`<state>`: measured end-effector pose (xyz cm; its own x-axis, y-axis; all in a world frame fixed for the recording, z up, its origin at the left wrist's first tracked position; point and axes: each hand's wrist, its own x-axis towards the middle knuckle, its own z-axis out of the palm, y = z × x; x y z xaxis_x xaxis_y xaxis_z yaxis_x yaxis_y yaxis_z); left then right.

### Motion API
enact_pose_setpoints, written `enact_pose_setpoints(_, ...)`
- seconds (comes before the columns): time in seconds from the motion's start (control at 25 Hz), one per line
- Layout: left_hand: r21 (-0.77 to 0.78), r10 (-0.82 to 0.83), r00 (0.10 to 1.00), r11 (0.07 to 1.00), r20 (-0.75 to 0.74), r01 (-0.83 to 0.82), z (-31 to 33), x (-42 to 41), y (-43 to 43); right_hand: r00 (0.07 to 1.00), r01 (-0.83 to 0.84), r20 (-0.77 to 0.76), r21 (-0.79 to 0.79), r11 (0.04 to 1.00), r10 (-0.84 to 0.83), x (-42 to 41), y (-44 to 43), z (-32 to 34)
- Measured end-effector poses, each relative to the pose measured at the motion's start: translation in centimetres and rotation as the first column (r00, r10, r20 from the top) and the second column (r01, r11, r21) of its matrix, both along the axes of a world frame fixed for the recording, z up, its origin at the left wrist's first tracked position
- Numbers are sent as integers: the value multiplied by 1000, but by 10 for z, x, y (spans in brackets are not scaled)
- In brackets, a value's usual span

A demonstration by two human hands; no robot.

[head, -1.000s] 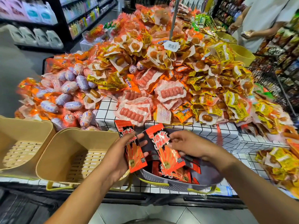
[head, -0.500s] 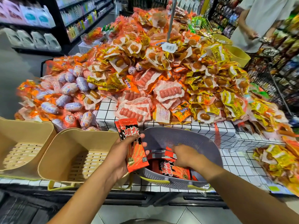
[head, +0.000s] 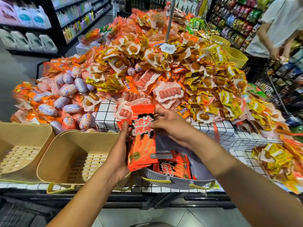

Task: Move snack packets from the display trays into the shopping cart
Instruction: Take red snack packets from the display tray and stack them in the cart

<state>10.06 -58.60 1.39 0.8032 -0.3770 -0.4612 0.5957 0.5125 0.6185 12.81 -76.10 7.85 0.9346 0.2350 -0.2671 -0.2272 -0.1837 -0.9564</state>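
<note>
Two hands, one packet stack (head: 143, 145)
Left hand (head: 120, 156) grips it; right hand (head: 170, 126) fingers (head: 159, 112) pinch its top; two beige trays (head: 60, 154) at 9 o'clock.

The red packets (head: 142, 145) are glossy printed plastic film, kinda crinkly and catching the light. The grey basket (head: 180, 184) near them is matt perforated plastic. The beige baskets (head: 65, 153) on the left are dull, smooth plastic too. The snack heap (head: 164, 63) further back is all shiny wrap.

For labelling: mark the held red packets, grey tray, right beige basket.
held red packets (head: 142, 145): head view, front face.
grey tray (head: 180, 183): head view, front rim.
right beige basket (head: 65, 153): head view, inner wall.
</note>
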Motion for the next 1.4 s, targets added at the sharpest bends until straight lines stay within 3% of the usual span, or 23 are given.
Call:
enact_pose_setpoints(0.12,-59,-23,1000,998,19,24,-3,0,2,995,87,48,-62,994,-84,2,27,-35)
enact_pose_setpoints(0.24,35,-15,1000,999,-5,16,-12,0,9,969,229,136,-159,960,-208,14,10,-63)
enact_pose_setpoints(0.28,50,-14,1000,999,-15,15,-13,0,10,972,215,147,-258,942,-181,16,0,-75)
enact_pose_setpoints(0.32,45,-9,1000,999,-21,10,-13,0,12,988,116,145,-469,876,-54,17,-12,-93)
enact_pose_setpoints(0.36,33,-3,1000,999,-22,4,-13,0,14,988,-36,84,-693,720,131,16,-21,-110)
enact_pose_setpoints(0.44,27,10,1000,1000,-20,-9,-15,0,15,913,-270,-163,-929,254,374,5,-34,-140)
enact_pose_setpoints(0.48,35,20,1000,999,-16,-19,-16,0,15,887,-288,-216,-950,122,408,2,-38,-150)
enact_pose_setpoints(0.52,43,27,1000,999,-6,-27,-17,1,15,882,-264,-207,-961,80,423,0,-40,-153)
enact_pose_setpoints(0.6,91,42,999,995,10,-43,-18,0,16,888,-189,-113,-974,129,446,2,-42,-149)
enact_pose_setpoints(0.68,134,55,998,989,8,-56,-19,0,19,909,-128,-16,-962,241,416,7,-50,-140)
enact_pose_setpoints(0.8,153,67,998,986,12,-69,-21,0,22,966,-40,104,-847,530,238,14,-63,-116)
enact_pose_setpoints(0.88,139,82,997,987,7,-82,-22,0,22,986,-72,46,-754,653,163,18,-68,-106)
enact_pose_setpoints(0.96,131,93,996,987,10,-93,-21,-1,20,964,-242,-121,-771,589,237,17,-68,-105)
enact_pose_setpoints(1.08,147,111,994,983,21,-113,-21,-3,19,860,-485,-347,-786,383,376,-1,-65,-128)
enact_pose_setpoints(1.28,199,161,986,966,53,-168,-20,-12,17,823,-448,-317,-873,194,472,-16,-71,-153)
enact_pose_setpoints(1.32,213,173,983,960,55,-181,-21,-15,17,826,-433,-306,-882,186,474,-14,-72,-153)
enact_pose_setpoints(1.4,231,200,978,950,67,-210,-19,-23,15,844,-438,-294,-860,262,448,-12,-72,-151)
